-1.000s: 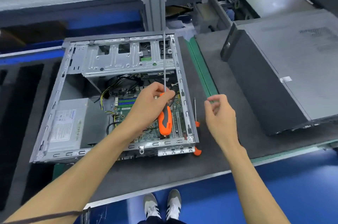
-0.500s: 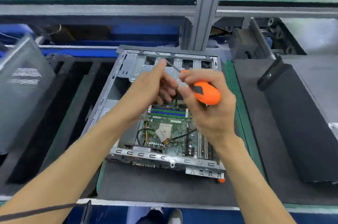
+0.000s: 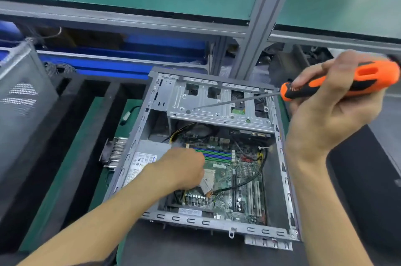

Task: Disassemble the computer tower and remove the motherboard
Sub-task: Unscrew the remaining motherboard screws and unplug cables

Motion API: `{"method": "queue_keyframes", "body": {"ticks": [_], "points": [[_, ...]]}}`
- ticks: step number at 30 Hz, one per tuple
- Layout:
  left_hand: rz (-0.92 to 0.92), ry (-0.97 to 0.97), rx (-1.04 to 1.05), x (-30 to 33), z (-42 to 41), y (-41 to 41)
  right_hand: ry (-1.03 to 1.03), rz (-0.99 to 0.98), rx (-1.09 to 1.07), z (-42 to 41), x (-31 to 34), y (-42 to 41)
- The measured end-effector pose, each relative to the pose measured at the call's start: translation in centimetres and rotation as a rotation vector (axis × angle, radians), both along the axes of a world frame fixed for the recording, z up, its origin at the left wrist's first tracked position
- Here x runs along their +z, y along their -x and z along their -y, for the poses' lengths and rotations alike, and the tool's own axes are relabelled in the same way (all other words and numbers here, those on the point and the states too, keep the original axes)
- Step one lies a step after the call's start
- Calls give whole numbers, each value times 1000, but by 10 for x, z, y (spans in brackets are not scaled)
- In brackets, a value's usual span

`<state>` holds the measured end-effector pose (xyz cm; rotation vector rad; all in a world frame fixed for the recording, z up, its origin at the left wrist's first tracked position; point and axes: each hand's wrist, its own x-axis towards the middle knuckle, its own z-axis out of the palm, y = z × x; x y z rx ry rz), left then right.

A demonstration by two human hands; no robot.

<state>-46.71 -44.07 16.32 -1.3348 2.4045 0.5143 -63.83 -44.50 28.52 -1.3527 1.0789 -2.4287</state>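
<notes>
Lying on its side with the open face up, the computer case (image 3: pixel 282 170) sits on the dark mat of the desk (image 3: pixel 195 248) and serves as the landmark for everything else. Inside the case, the metal drive cage (image 3: pixel 208 109) fills the far end, the grey power supply (image 3: pixel 143 161) sits along the left wall, and the green motherboard (image 3: pixel 236 181) covers the floor from the middle to the near right corner, still seated and with cables crossing it. Outside the case to the left lie a finned heatsink (image 3: pixel 116 153) and, farther off, a perforated grey panel (image 3: pixel 21 100).

The right hand (image 3: pixel 329 118) hovers above the case's right wall, its fingers wrapped round the orange handle of a screwdriver (image 3: pixel 338 83). The tool's long axis runs from that handle leftward and slightly down, with the tip over the left part of the drive cage.

The left hand (image 3: pixel 184 170) is down inside the case, on the left edge of the motherboard beside the power supply. Its fingers curl downward, apparently onto something near the processor socket, but the back of the hand hides them and I cannot tell whether they grip anything.

The left hand is the nearer one to the motherboard, which lies below and to the left of the screwdriver, so the tool would probably need to swing down toward the near side.
</notes>
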Motion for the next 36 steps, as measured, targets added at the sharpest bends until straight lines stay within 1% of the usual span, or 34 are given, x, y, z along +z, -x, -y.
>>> {"method": "queue_keyframes", "body": {"ticks": [3,7,9,11,14,16,18,20,22,24,26,27,28,29,30,31,33,36], "points": [[-10,-76,-12,-5,0,4,22,-42,-10,2,5,-3],[5,-100,-19,-4,-1,12,36,-96,89,8,7,-13],[12,-81,-24,-3,-2,16,-6,-124,188,14,5,-21],[34,-37,-8,-6,-3,22,-128,-164,293,22,0,-28],[153,23,91,-18,2,36,-377,-279,364,38,-16,-38],[227,29,209,-30,11,47,-471,-316,397,47,-27,-45],[241,21,323,-40,26,55,-501,-314,423,55,-33,-49],[248,4,395,-49,38,58,-507,-310,436,62,-33,-51],[262,-16,443,-57,45,56,-495,-316,447,69,-30,-52],[284,-25,436,-57,47,52,-479,-335,454,74,-28,-52],[250,21,368,-51,45,49,-461,-355,457,78,-28,-52],[195,22,323,-47,41,49,-453,-358,459,79,-27,-51],[116,-28,294,-44,34,48,-446,-355,464,81,-28,-51],[38,-133,271,-42,24,50,-440,-354,465,82,-27,-51],[-15,-239,249,-41,12,52,-433,-356,468,83,-27,-52],[-41,-286,225,-40,0,55,-425,-358,472,84,-26,-52],[-29,-201,203,-40,-17,59,-408,-368,480,86,-26,-53],[26,89,300,-33,-16,54,-376,-370,480,87,-23,-53]]}}
